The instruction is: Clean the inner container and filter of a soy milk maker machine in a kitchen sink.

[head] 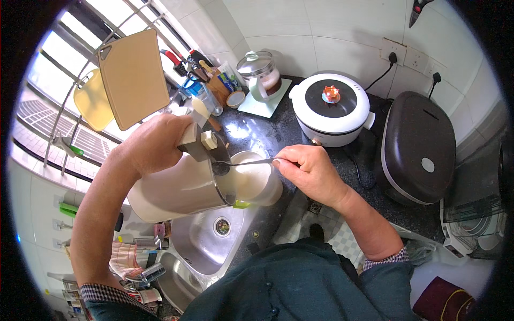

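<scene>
My left hand (166, 138) grips the handle of a large blender jug (176, 186), which is tilted on its side with its mouth towards the right. Milky, cream-coloured liquid fills much of the jug. Just under its mouth stands a white container (261, 180) with pale liquid inside. Between the fingertips of my right hand (309, 170) is the handle of a metal spoon (253, 161), its bowl at the jug's mouth.
A steel double sink (209, 240) lies below the jug. Behind are a glass kettle (263, 80), a white electric cooker (331, 128) and a dark lidded appliance (417, 148). Cutting boards (134, 80) hang at the window bars; a knife block (219, 86) stands nearby.
</scene>
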The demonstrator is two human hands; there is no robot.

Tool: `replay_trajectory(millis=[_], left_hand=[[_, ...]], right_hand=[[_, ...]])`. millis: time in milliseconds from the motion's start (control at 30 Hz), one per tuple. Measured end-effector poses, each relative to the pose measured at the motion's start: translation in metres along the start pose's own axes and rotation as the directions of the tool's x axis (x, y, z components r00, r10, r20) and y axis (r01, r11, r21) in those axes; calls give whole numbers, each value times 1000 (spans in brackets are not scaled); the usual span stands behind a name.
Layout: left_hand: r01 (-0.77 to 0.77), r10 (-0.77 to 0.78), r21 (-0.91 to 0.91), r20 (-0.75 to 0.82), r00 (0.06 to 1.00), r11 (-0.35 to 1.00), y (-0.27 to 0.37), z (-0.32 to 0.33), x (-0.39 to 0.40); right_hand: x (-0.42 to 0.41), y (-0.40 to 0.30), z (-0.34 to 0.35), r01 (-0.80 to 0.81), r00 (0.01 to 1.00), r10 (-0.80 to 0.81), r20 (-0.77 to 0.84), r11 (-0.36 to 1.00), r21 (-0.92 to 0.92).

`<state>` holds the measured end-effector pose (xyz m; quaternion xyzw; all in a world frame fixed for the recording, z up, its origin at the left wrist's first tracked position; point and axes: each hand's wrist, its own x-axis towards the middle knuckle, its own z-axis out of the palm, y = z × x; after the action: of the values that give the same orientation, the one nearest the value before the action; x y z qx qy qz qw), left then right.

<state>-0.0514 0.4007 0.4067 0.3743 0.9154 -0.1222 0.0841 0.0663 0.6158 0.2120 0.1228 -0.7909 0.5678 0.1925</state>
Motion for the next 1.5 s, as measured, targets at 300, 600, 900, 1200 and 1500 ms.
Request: replay_trajectory(millis=[300, 600, 900, 1200, 1500], left_hand=[[-59, 60, 108, -12, 998, 992, 9, -4, 12], [-106, 110, 215, -10, 994, 971, 32, -14, 16], [-145, 154, 314, -6, 988, 938, 46, -18, 10], [-175, 202, 444, -13, 979, 879, 50, -15, 7], [-292, 333, 391, -42, 942, 873, 42, -18, -2]], right_hand=[[-5, 4, -2, -25, 998, 25, -55, 1000, 13], [-7, 8, -4, 6, 999, -9, -44, 998, -65], [-2, 9, 17, 114, 983, -134, -124, 982, -153], [7, 10, 28, 280, 922, -339, -189, 918, -280], [32, 22, 48, 409, 819, -547, -174, 769, -491]])
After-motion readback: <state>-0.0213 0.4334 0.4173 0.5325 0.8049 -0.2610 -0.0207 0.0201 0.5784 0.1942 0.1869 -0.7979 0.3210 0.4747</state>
